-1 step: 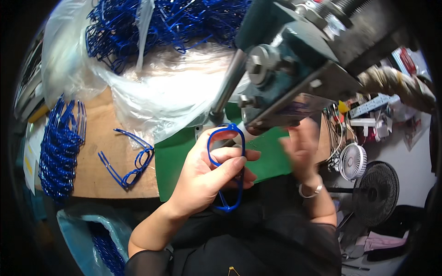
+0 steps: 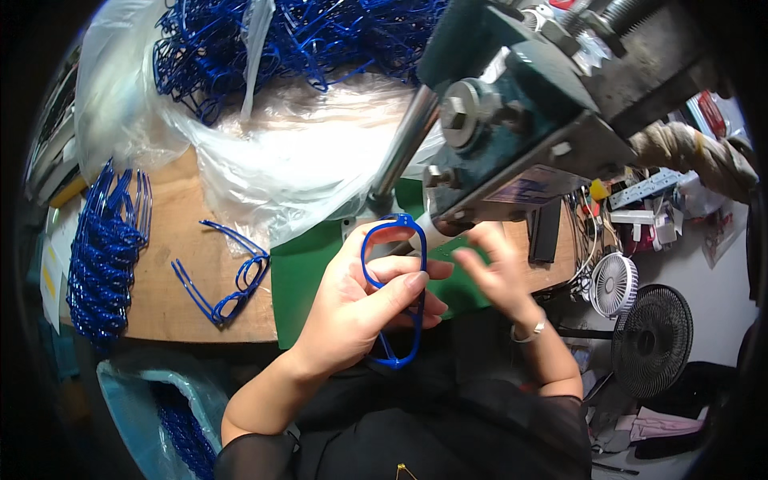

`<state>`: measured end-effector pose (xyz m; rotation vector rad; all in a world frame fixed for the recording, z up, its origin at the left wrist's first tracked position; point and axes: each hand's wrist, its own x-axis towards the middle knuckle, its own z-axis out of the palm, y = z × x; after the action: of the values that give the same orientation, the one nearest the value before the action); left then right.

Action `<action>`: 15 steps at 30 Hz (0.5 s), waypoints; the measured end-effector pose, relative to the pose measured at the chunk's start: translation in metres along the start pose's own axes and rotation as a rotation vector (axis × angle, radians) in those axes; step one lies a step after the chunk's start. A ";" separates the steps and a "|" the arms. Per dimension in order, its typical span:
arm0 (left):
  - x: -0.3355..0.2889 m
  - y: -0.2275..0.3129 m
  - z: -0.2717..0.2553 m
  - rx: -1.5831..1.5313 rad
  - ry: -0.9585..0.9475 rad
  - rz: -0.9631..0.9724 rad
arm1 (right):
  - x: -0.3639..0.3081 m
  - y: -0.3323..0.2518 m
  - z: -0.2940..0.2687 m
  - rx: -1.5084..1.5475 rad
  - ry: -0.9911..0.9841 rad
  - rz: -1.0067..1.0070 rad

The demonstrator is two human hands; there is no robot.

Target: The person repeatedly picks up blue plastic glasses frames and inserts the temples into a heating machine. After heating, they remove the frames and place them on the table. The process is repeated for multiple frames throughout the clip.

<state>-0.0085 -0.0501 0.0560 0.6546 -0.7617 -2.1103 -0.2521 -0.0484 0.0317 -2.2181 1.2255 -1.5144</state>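
Note:
My left hand (image 2: pixel 360 312) grips a blue plastic glasses front (image 2: pixel 398 218), holding it upright over a green mat (image 2: pixel 300 276), thumb across its middle. The frame's upper rim sits just under the nose of a grey-green bench machine (image 2: pixel 512 120). My right hand (image 2: pixel 500 276) hovers to the right of the frame, below the machine. Its fingers are spread and blurred, holding nothing, and a bracelet is on the wrist.
A loose blue frame (image 2: pixel 232 284) lies on the wooden bench (image 2: pixel 176 232). A row of stacked blue frames (image 2: pixel 100 256) stands at the left. A clear plastic bag (image 2: pixel 280 160) holds a heap of blue frames (image 2: pixel 304 40). Two small fans (image 2: pixel 614 284) (image 2: pixel 652 340) stand at the right.
My right hand has shifted slightly to the left and spread its fingers. The left hand keeps the blue frame in the same place.

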 end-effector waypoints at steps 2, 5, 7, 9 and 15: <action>-0.005 0.000 -0.011 -0.016 0.037 -0.006 | -0.035 0.010 0.040 -0.264 -0.372 0.247; -0.019 -0.022 -0.048 0.331 0.146 0.065 | -0.067 0.019 0.048 -0.440 -0.475 0.208; -0.025 -0.030 -0.069 0.522 0.245 0.082 | -0.092 0.029 0.049 -0.514 -0.543 0.219; -0.028 -0.031 -0.085 0.589 0.303 0.139 | -0.102 0.035 0.055 -0.567 -0.546 0.225; -0.032 -0.010 -0.140 1.916 0.681 0.493 | -0.102 0.041 0.059 -0.542 -0.428 0.216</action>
<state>0.0978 -0.0610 -0.0412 1.6703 -2.0494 -0.0717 -0.2379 -0.0182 -0.0888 -2.4280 1.7909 -0.6207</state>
